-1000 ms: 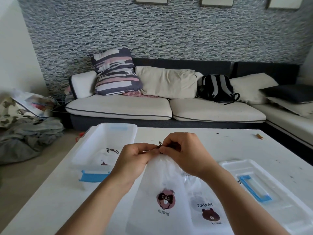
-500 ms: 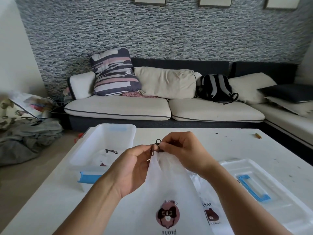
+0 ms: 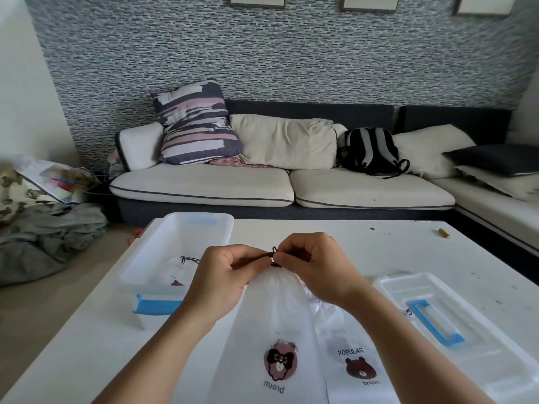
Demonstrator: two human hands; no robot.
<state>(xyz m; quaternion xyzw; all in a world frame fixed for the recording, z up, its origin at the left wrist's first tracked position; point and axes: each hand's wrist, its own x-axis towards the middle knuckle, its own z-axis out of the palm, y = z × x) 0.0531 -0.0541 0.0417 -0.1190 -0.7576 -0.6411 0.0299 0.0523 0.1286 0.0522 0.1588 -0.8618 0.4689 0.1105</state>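
Head view, entries listed near to far.

1. White bag point(image 3: 274, 316), printed with a bear in a bow. It lies on the white table point(image 3: 87, 345) near the middle of the near edge. Its neck is gathered and lifted toward the far side, between the two hands.
2. Dark tie point(image 3: 272, 253): a thin cord at the bag's gathered neck, with one small loop standing above the fingertips.
3. Left hand point(image 3: 224, 278): fingers curled, thumb and forefinger pinching the tie on the left of the neck.
4. Right hand point(image 3: 315, 266): fingers curled, pinching the tie from the right. I cannot tell whether the two hands' fingertips touch.
5. Second bag point(image 3: 355, 365), marked POPULAR above a brown bear head. It lies flat, just right of the first and partly under it.
6. Clear bin point(image 3: 180, 237) with a blue latch, on the left of the table. A small tied bag point(image 3: 180, 269) lies inside.
7. Lid point(image 3: 495, 360) with a blue handle, flat on the right of the table.
8. Small brown stick point(image 3: 444, 233) at the table's far right corner.
9. Sofa point(image 3: 204, 185) beyond the table, with a striped cushion point(image 3: 195, 123) on the left and a backpack point(image 3: 369, 150) right of centre.
10. Grey cloth heap point(image 3: 43, 240) on the floor, far left.
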